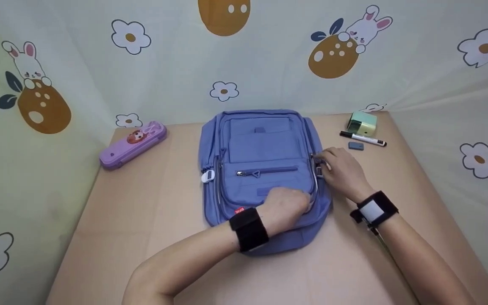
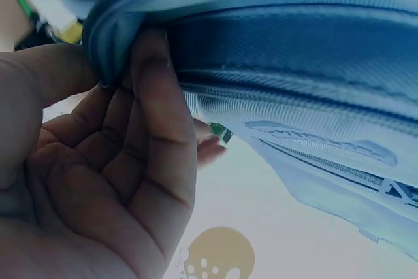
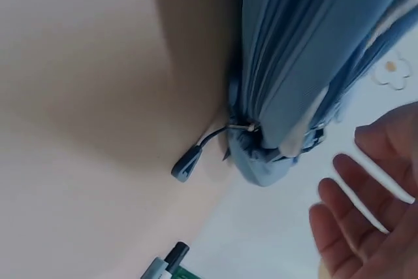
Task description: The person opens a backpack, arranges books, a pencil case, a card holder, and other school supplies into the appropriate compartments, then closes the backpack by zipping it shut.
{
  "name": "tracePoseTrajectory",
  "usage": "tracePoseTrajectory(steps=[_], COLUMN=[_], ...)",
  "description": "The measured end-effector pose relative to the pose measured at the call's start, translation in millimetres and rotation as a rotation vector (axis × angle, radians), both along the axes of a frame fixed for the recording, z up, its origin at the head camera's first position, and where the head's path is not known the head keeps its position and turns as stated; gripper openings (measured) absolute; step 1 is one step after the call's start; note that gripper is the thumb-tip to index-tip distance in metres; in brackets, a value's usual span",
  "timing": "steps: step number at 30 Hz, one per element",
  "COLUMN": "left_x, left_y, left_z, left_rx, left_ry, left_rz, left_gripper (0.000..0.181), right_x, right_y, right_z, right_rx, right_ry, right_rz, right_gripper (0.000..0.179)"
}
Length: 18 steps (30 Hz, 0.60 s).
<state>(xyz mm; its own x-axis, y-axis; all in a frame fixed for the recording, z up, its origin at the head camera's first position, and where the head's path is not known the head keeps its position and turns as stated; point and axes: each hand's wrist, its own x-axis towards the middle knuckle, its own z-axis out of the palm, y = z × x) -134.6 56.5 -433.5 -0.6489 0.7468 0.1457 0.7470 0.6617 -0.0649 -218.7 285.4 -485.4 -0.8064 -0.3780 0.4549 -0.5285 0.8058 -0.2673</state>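
A blue backpack lies front side up on the table, its front pocket zipper running across the middle. My left hand reaches over the lower right part of the bag. In the left wrist view, that hand's thumb and forefinger pinch the fabric edge beside an open zipper. My right hand is at the bag's right side, by the side zipper. In the right wrist view its fingers are spread and loosely bent, with nothing between them. A zipper pull dangles from the bag's side there.
A purple pencil case lies at the table's back left. Toward the back right are a green and yellow box-shaped thing, a black-and-white marker and a small blue-grey block. Patterned curtains surround the table.
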Motion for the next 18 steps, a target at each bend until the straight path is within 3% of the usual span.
tracePoseTrajectory(steps=[5, 8, 13, 18], left_x=[-1.4, -2.4, -3.5, -2.9], left_y=[-3.9, -6.7, -10.7, -13.7], left_z=[10.6, 15.2, 18.5, 18.9], left_rx=[0.019, 0.046, 0.102, 0.151], left_ry=[-0.024, 0.032, 0.137, 0.118], left_rz=[0.026, 0.027, 0.027, 0.019], left_gripper=[0.01, 0.011, 0.018, 0.022], right_x=[34.4, 46.9, 50.6, 47.0], right_y=[7.5, 5.0, -9.5, -20.9], right_z=[-2.4, -2.1, 0.5, 1.3], right_rx=[-0.042, -0.051, -0.079, -0.089], right_ry=[-0.02, -0.04, -0.012, 0.053], right_rz=[0.19, 0.269, 0.354, 0.361], right_gripper=[0.056, 0.068, 0.07, 0.056])
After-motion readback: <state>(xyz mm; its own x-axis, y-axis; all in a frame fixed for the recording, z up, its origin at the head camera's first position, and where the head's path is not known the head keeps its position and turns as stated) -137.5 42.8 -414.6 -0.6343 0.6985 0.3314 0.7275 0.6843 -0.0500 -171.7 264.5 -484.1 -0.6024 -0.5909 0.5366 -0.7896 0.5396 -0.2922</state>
